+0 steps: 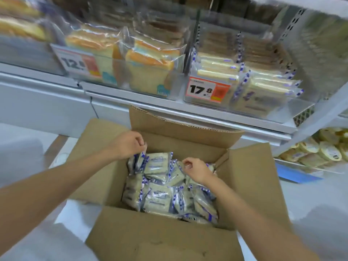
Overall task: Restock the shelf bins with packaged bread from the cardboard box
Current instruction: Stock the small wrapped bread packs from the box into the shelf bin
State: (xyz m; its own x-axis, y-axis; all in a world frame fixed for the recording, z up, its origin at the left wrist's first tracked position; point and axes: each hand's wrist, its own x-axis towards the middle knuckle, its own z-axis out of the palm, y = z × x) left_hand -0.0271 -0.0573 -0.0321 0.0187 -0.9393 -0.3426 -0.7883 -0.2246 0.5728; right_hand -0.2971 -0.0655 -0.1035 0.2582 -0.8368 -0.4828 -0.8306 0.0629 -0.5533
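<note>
Pinching a clear, blue-checked bread packet (140,158) with left hand (128,146) fingers (139,141); right hand (196,169) fingers (186,163) curled, hold unclear.

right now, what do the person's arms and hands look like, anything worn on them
The left hand and right hand are bare: no gloves, and no rings, watch or wristband show. The left forearm and right forearm are bare too, with no sleeve in view out to the picture's edge. The picture is a little blurred, so small marks cannot be ruled out.
</note>
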